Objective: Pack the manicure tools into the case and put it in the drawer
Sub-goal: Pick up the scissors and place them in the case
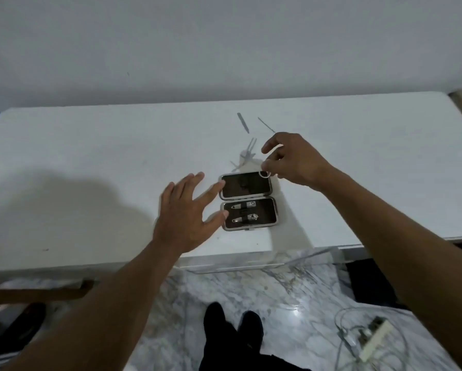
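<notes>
1. Two dark shoes (232,325) stood nearest the camera on a grey-veined marble floor (291,293), with a tangle of cable and a white power strip (374,341) to the right.
2. One small hinged case (248,200) lay fully open on a white table (90,145), near its front edge; its lid half was farther from the person and held nothing.
3. Two metal nail clippers (244,211) sat strapped side by side in the nearer half of the case.
4. Three or four loose thin metal tools (247,140) lay on the table beyond the case; the blurred cluster could not be counted surely.
5. One left hand (187,212) hovered with fingers spread wide, fingertips at the case's left edge, holding nothing.
6. One right hand (291,159) hung over the lid's far right corner, thumb and forefinger pinched on a small metal ring (265,174), other fingers loosely curled.
7. Behind the table rose a plain pale wall (224,44).
</notes>
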A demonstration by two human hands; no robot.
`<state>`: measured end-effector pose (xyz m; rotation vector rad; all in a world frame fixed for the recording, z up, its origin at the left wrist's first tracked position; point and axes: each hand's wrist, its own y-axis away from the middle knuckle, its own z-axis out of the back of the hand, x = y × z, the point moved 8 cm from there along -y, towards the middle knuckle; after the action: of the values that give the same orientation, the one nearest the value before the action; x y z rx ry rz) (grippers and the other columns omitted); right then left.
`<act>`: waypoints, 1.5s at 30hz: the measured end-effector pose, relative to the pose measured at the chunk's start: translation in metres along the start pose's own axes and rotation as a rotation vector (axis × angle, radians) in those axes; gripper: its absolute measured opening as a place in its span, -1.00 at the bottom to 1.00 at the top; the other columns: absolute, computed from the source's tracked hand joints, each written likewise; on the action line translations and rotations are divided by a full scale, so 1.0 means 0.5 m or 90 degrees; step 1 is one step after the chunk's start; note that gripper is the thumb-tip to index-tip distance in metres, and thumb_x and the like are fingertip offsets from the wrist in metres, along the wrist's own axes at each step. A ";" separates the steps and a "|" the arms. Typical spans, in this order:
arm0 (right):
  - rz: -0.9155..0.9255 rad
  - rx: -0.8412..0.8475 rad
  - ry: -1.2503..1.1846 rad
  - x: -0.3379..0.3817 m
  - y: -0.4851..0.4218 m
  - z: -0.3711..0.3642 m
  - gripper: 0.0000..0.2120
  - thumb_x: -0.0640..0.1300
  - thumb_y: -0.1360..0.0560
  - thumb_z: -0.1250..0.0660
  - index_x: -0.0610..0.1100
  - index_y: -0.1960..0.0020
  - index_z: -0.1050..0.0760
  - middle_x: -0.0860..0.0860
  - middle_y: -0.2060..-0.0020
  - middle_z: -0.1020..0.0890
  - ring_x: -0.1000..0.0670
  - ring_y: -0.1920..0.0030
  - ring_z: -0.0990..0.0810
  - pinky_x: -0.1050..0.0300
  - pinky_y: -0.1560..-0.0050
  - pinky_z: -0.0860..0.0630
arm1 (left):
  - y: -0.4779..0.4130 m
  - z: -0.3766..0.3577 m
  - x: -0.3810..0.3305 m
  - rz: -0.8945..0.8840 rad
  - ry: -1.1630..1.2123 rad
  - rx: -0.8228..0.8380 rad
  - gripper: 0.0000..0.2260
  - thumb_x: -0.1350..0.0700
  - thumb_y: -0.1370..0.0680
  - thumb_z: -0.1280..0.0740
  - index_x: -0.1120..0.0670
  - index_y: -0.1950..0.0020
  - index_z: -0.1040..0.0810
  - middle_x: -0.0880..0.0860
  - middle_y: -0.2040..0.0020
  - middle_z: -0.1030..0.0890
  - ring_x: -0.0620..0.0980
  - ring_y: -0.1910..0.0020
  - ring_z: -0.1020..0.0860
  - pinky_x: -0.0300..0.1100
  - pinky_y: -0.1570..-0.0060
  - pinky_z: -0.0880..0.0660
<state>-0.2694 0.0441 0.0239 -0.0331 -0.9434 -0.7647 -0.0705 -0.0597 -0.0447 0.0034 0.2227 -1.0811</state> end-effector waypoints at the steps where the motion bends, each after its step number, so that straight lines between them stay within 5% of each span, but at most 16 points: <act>1: -0.009 0.011 -0.013 -0.017 0.022 0.002 -0.80 -0.23 -0.45 -0.42 -0.14 -0.04 -0.49 -0.10 0.22 -0.71 -0.03 0.26 -0.64 -0.06 0.06 -0.61 | 0.000 -0.001 -0.001 -0.002 -0.003 -0.004 -0.44 -0.35 -0.52 -0.08 -0.23 -0.50 -0.26 0.08 -0.49 -0.35 0.11 -0.48 -0.28 0.17 -0.42 -0.18; 6: -0.034 0.068 -0.054 -0.075 0.101 -0.018 -0.75 -0.24 -0.42 -0.49 -0.22 -0.01 -0.47 -0.16 0.23 -0.71 -0.03 0.32 -0.60 0.08 0.19 -0.56 | 0.001 -0.003 0.002 0.001 0.001 -0.006 -0.44 -0.36 -0.52 -0.06 -0.25 -0.51 -0.24 0.09 -0.50 -0.33 0.12 -0.49 -0.26 0.17 -0.43 -0.16; 11: 0.007 0.037 0.093 -0.083 0.113 -0.032 -0.94 -0.15 -0.38 -0.52 -0.10 0.19 -0.65 0.06 0.31 -0.69 0.10 0.31 -0.63 0.29 0.26 -0.45 | -0.001 -0.007 0.005 -0.001 0.020 0.012 -0.42 -0.37 -0.53 -0.01 -0.24 -0.52 -0.20 0.10 -0.52 -0.30 0.12 -0.51 -0.22 0.19 -0.45 -0.11; 15: 0.048 0.017 0.194 -0.076 0.115 -0.037 -0.91 -0.13 -0.39 -0.51 -0.12 0.12 -0.68 -0.03 0.16 -0.69 0.01 0.15 -0.67 0.38 0.23 -0.44 | -0.001 -0.009 0.008 -0.006 0.034 0.015 -0.38 -0.39 -0.51 -0.02 -0.22 -0.54 -0.17 0.10 -0.54 -0.28 0.12 -0.53 -0.19 0.19 -0.46 -0.08; 22: 0.148 -0.005 0.370 -0.061 0.121 -0.038 -0.93 -0.21 -0.43 -0.39 -0.16 0.14 -0.66 -0.11 0.11 -0.65 -0.14 0.12 -0.63 -0.01 0.04 -0.57 | -0.001 -0.009 0.011 -0.007 0.047 0.005 -0.38 -0.39 -0.51 -0.06 -0.21 -0.54 -0.20 0.09 -0.54 -0.28 0.10 -0.53 -0.19 0.19 -0.46 -0.08; 30: 0.180 -0.020 0.412 -0.048 0.140 -0.027 -0.90 -0.10 -0.46 -0.36 -0.03 0.08 -0.64 0.02 -0.03 -0.59 -0.10 0.00 -0.59 0.06 0.06 -0.51 | -0.003 -0.004 0.011 0.000 0.045 -0.004 -0.39 -0.38 -0.51 -0.06 -0.20 -0.53 -0.23 0.08 -0.53 -0.29 0.08 -0.53 -0.20 0.16 -0.46 -0.10; 45: 0.183 -0.024 0.481 -0.010 0.129 -0.057 -0.80 -0.14 -0.50 -0.28 -0.10 -0.01 -0.65 -0.05 -0.05 -0.59 -0.16 -0.05 -0.57 0.00 0.08 -0.54 | -0.001 -0.005 0.014 0.005 0.049 0.004 -0.39 -0.40 -0.51 -0.04 -0.22 -0.53 -0.21 0.06 -0.54 -0.28 0.06 -0.54 -0.18 0.13 -0.48 -0.05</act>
<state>-0.2118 0.0852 0.0219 0.0827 -0.1953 -0.4642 -0.0683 -0.0658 -0.0483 0.0514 0.2879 -1.0743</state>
